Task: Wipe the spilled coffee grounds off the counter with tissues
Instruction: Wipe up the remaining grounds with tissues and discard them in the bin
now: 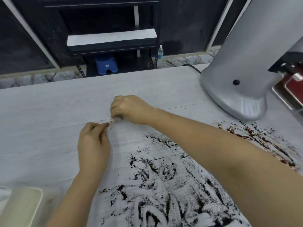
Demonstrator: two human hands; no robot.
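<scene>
Dark coffee grounds [157, 182] lie smeared in streaks over the pale grey counter [49, 115], from the middle to the near right, with a browner patch [255, 133] by the machine's base. A small crumpled white tissue [111, 123] is held between both hands above the counter, left of the grounds. My right hand [129, 110] grips one end of it with curled fingers. My left hand [93, 145] pinches the other end. Most of the tissue is hidden inside the hands.
A tall silver coffee grinder [242, 66] stands at the right, with a red and black part [291, 76] beside it. A cream container [21, 208] sits at the near left corner. Beyond the counter's far edge are a black shelf [111, 41], a blue stool [106, 66] and a water bottle [160, 52].
</scene>
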